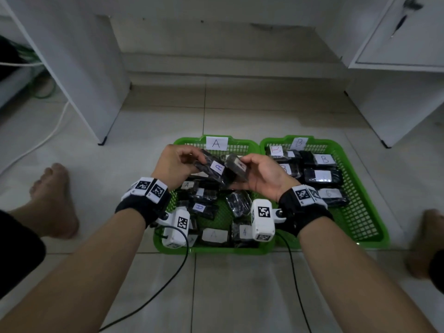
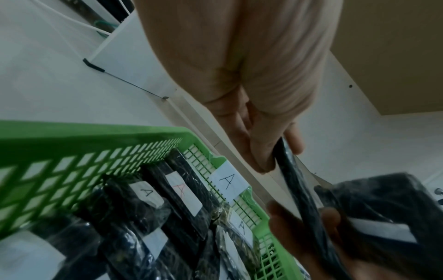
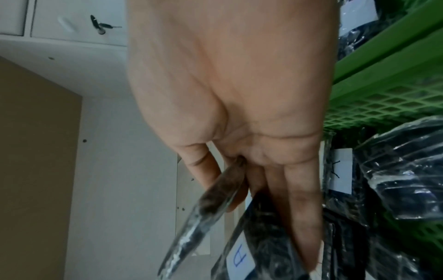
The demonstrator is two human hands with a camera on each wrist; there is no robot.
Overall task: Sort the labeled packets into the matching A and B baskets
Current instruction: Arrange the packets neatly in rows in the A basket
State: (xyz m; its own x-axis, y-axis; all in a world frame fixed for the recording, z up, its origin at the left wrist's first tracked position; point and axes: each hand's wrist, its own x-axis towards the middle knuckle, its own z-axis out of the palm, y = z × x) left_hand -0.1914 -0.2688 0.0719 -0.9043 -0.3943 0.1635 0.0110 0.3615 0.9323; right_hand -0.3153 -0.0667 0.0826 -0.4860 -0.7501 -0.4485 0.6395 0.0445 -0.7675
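Two green baskets sit side by side on the floor: basket A [image 1: 182, 143] on the left and basket B [image 1: 337, 146] on the right, each with a paper letter tag on its far wall. Above basket A my left hand [image 1: 189, 159] grips a black packet with a blue A label [image 1: 217, 168]. Right beside it, my right hand [image 1: 245, 171] pinches a second black packet [image 1: 236, 165] whose label is partly hidden. In the left wrist view the left fingers [image 2: 261, 149] clamp the packet's edge [image 2: 294, 181]. The right wrist view shows a thin packet [image 3: 206, 212] between thumb and fingers.
Basket A [image 2: 95, 132] holds several A-labeled packets, and basket B holds several B-labeled ones. White cabinets [image 1: 79, 68] stand at the left and right beyond the baskets. My bare feet [image 1: 52, 200] rest on the tiled floor at both sides. Camera cables trail toward me.
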